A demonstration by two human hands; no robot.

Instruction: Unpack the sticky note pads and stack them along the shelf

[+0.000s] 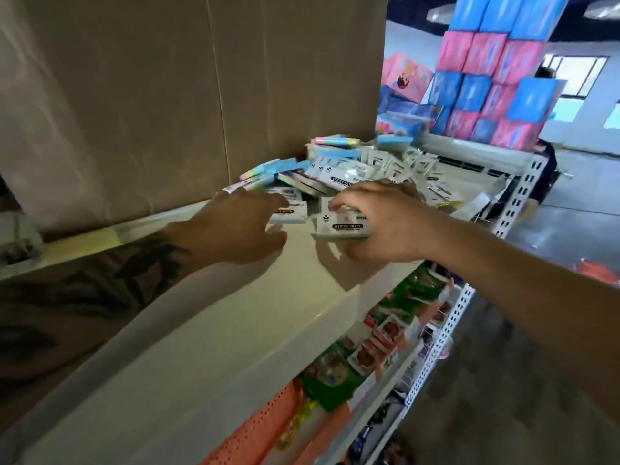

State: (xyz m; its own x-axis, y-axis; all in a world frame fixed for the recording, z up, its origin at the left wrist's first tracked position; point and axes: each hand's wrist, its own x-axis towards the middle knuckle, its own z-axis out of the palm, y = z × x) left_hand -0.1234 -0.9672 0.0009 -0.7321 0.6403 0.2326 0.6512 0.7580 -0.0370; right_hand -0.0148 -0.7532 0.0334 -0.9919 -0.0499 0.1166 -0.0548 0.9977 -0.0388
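A loose heap of sticky note pads, white-labelled with pastel edges, lies on the white top shelf next to a big cardboard box. My right hand grips a small stack of pads at the front of the heap, fingers over the top and thumb underneath. My left hand reaches in beside it, fingertips on another stack of pads, thumb spread out below. Whether it grips that stack is unclear.
The cardboard box fills the shelf's back left. Lower shelves hold packaged goods in green, red and orange. A perforated white upright marks the shelf's far end. Pink and blue boxes are stacked beyond, with grey floor to the right.
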